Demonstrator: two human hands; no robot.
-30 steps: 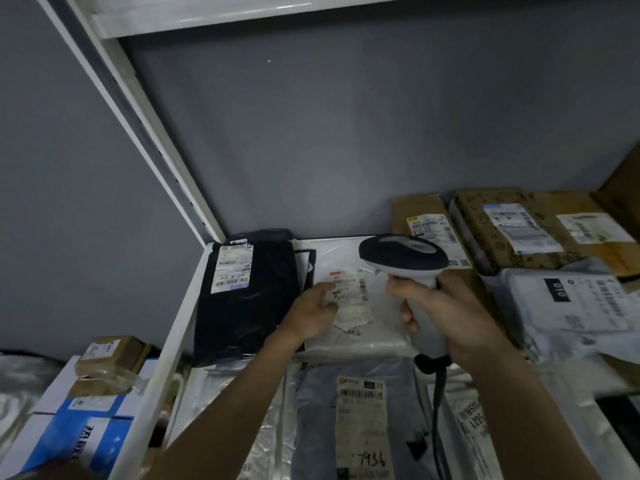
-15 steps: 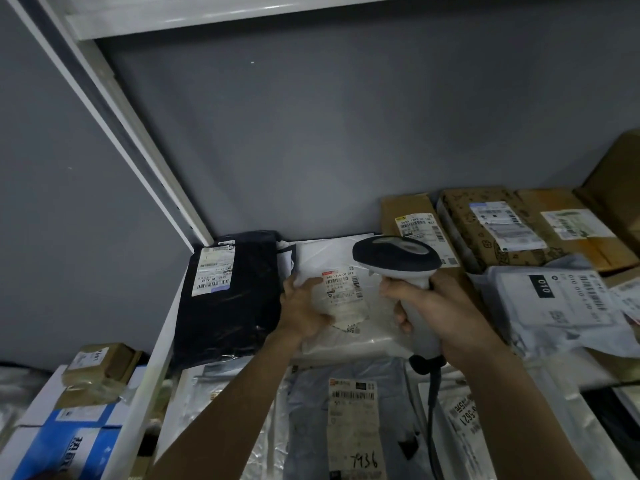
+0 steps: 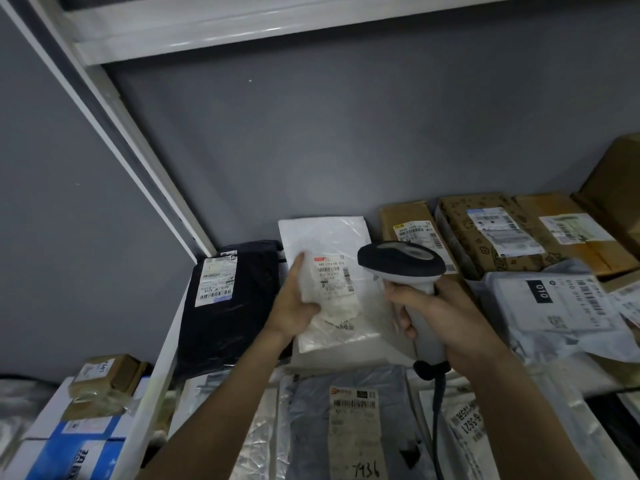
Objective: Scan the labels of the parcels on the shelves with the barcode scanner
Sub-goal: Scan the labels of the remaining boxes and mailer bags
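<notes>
Head view: left hand (image 3: pixel 294 306) grips white parcel (image 3: pixel 332 289); right hand (image 3: pixel 446 320) grasps scanner (image 3: pixel 401 265) beside it.

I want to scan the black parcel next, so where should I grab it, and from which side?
Probably its near edge, from the front. The black parcel is a soft, flat bag lying on the shelf, label up, with the white parcel close on its right and the wall behind. The left hand sits beside it; a thumb-on-top grip clear of the label keeps the barcode visible.
</notes>
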